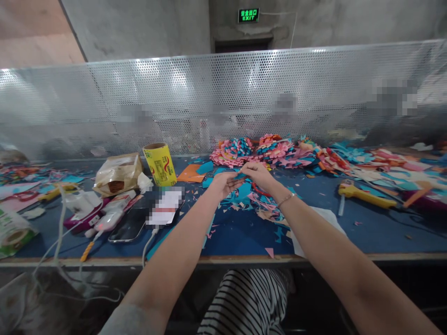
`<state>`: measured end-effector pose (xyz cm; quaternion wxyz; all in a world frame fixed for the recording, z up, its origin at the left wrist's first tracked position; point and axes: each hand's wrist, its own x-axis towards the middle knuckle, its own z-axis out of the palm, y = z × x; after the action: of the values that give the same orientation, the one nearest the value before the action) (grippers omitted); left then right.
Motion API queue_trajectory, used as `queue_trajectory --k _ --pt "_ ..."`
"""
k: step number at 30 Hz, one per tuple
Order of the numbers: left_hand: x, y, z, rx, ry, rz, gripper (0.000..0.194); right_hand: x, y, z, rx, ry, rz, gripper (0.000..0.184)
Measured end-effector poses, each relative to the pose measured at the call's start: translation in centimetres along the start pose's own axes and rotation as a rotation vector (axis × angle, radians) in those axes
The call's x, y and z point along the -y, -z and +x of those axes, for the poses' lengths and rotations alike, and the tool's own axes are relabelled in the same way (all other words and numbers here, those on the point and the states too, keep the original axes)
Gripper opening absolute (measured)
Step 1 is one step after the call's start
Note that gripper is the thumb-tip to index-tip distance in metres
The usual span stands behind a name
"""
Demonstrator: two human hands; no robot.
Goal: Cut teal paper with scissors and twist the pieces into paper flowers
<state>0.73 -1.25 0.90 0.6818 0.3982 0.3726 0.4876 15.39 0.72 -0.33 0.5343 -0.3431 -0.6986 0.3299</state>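
Note:
My left hand and my right hand meet above the middle of the table, fingers pinched together. A small piece of blue paper shows between their fingertips; its full shape is hidden by the fingers. Just below the hands lie loose blue paper scraps and pink bits. Something with a red loop is partly visible under my right hand; its kind is unclear. Right behind the hands sits a heap of pink and blue fringed paper pieces.
A yellow cardboard tube, a brown bag, a phone and white cables stand or lie at left. Orange paper lies beside the tube. A yellow glue gun rests at right. A perforated metal screen runs behind.

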Motion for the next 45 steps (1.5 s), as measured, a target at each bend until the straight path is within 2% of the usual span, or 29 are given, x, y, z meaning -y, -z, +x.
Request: queue_trajectory --k 5,8,13,18,24,36,39,42,43,45 --pt "-0.1 -0.3 -0.4 0.002 -0.050 0.015 0.008 0.0 -0.6 0.2 -0.034 -0.164 0.173 0.029" --pt "-0.1 -0.5 -0.5 -0.011 -0.067 0.018 0.011 0.0 -0.7 0.1 -0.024 -0.210 0.223 0.031" --pt "0.1 -0.6 -0.4 -0.003 -0.151 0.039 0.014 0.0 -0.4 0.1 -0.022 -0.192 0.188 0.030" --pt "0.4 -0.3 0.1 0.012 -0.223 0.013 0.021 0.2 -0.2 0.1 -0.060 -0.110 0.005 0.030" --pt "0.6 -0.2 0.4 0.052 -0.198 -0.057 0.012 0.3 -0.5 0.2 -0.157 -0.033 -0.015 0.029" --pt "0.2 -0.1 0.4 0.042 -0.173 -0.020 0.010 0.6 -1.3 0.1 -0.235 -0.079 0.004 0.027" --pt "0.1 0.2 0.7 0.065 -0.253 0.031 0.018 0.7 -1.3 0.1 -0.185 -0.103 0.082 0.029" --pt "-0.5 0.8 1.1 0.064 -0.400 0.103 0.025 0.4 -0.9 0.2 -0.107 -0.093 0.139 0.028" --pt "-0.9 1.2 1.4 0.032 -0.457 0.121 0.024 0.2 -0.6 0.2 -0.100 -0.089 0.110 0.028" --pt "-1.7 2.0 1.8 -0.121 -0.563 0.110 0.020 -0.4 -0.1 0.2 -0.101 -0.064 -0.069 0.027"
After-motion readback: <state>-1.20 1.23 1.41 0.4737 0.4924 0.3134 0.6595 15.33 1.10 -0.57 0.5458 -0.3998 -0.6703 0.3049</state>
